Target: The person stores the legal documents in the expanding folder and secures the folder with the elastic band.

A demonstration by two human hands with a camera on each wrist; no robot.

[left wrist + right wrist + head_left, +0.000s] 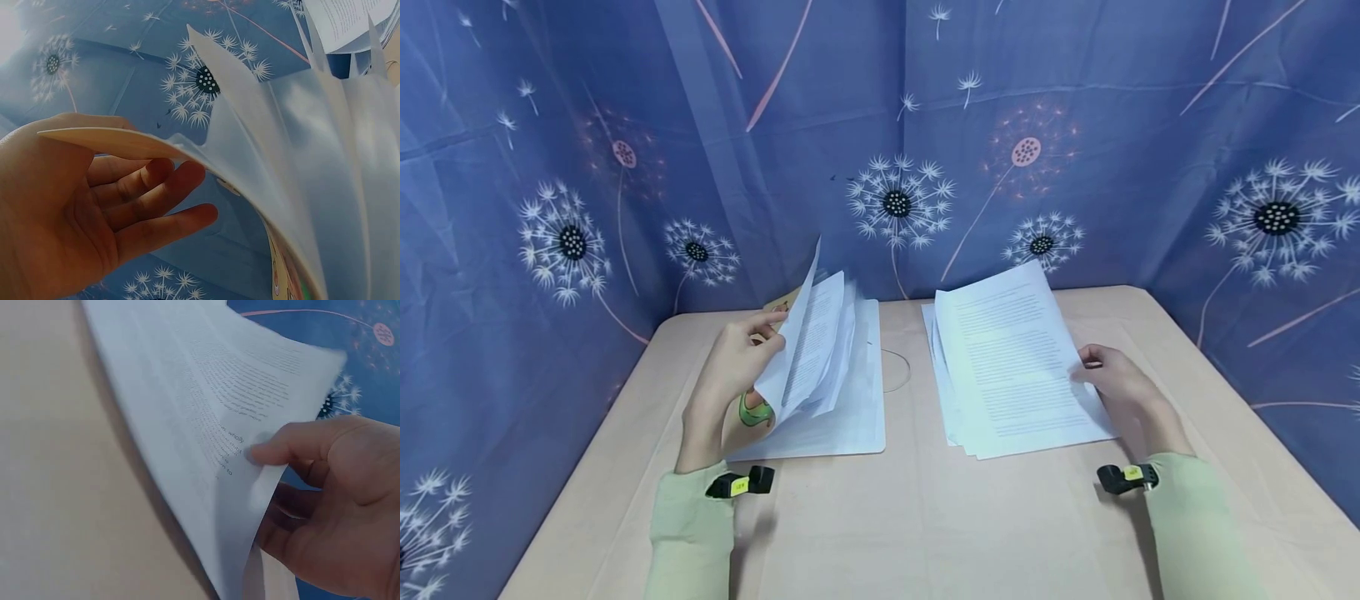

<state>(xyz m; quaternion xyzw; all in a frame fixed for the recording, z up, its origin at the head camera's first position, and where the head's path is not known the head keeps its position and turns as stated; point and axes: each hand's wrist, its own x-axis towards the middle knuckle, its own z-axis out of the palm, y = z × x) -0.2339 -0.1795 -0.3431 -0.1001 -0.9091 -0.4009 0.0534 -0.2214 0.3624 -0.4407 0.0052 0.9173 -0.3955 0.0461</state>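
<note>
Left grip: thumb and fingers nearly together, and we're pinching raised leaves of the tan, cartoon-printed folder with translucent pages, fanned out!
Right grip: closed on the right edge of the stack of white printed paper sheets.
Beige counter: folder left, stack right, well apart (a thin loop peeks out between).
Leafing: opening the folder, we'd judge.
Next page: probably calls for spreading one sleeve, sheets held steady.

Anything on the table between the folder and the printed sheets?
Yes: in the head view, a thin cord-like loop at the folder's edge; otherwise that gap is bare tabletop.
</note>
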